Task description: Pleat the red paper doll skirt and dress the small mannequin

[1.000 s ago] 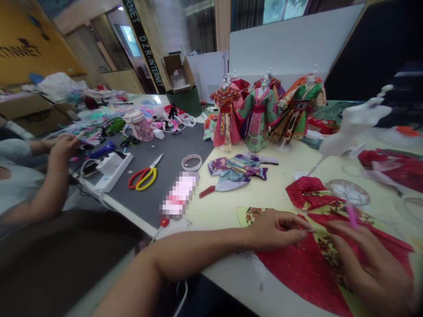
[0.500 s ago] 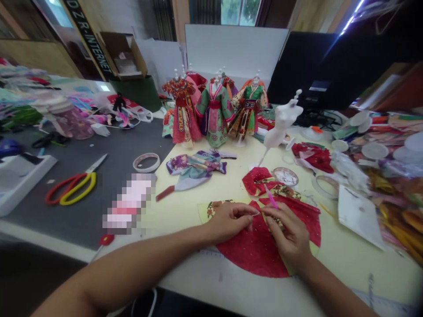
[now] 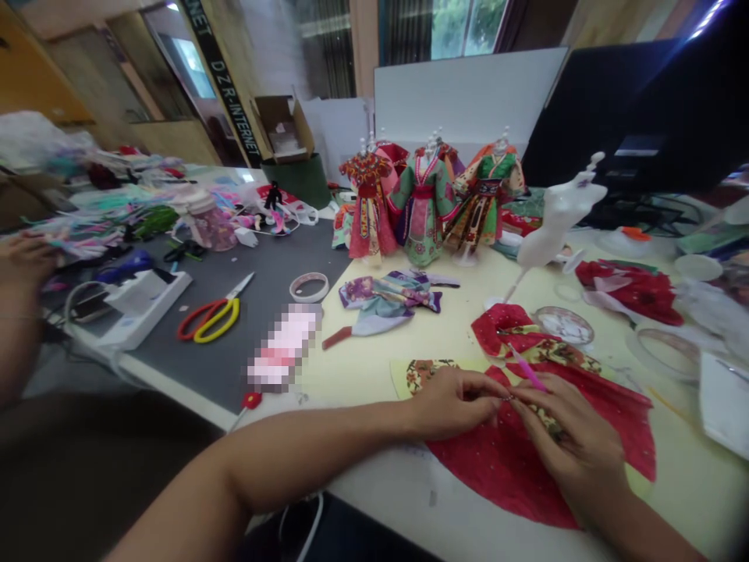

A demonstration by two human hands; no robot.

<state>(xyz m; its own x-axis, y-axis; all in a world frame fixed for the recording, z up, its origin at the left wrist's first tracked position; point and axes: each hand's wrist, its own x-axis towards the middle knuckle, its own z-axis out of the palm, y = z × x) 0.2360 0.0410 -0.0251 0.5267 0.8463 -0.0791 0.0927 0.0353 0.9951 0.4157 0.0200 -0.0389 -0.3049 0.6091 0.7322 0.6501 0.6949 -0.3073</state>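
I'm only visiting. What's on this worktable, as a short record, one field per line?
Left hand: over red fabric; anything pinched is too small to identify
Right hand: holding pink pen-like tool, close to left hand
Beyond the hands: dressed mannequins, bare white mannequin
Picture's left side: scissors, tape roll
Far left edge: another person's hand

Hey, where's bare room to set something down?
Bare cream tabletop lies between the purple-and-blue garment and the large red cloth; a bare grey patch lies between the scissors and the tape roll. It's crowded at the colourful pile on the left, among the dressed mannequins behind, and around the left hand and right hand.
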